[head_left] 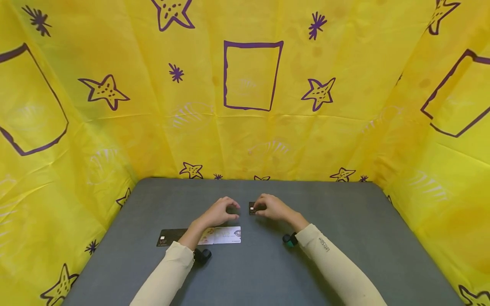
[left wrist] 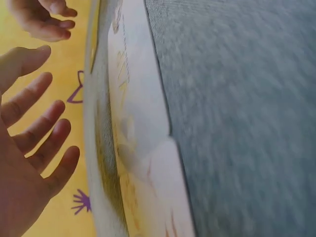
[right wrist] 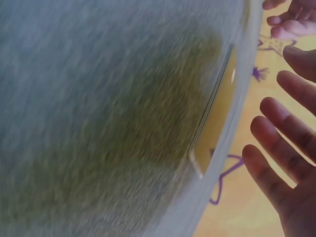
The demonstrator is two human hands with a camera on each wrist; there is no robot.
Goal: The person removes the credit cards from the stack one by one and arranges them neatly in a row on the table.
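My left hand [head_left: 219,212] hovers above the grey table with its fingers loosely bent and nothing held. Below its wrist lies a row of cards: a black VIP card [head_left: 168,238] at the left and overlapping white cards [head_left: 229,235] at the right. The wrist hides part of the row. My right hand [head_left: 274,208] hangs over another black card [head_left: 252,208] farther back and partly covers it. In the right wrist view this card, perhaps a small stack [right wrist: 215,113], lies flat, apart from the spread fingers [right wrist: 276,118].
The grey table [head_left: 329,263] ends at a yellow cloth wall [head_left: 245,140] with purple drawings, which also rises at both sides. Dark wrist devices [head_left: 289,240] sit under both sleeves.
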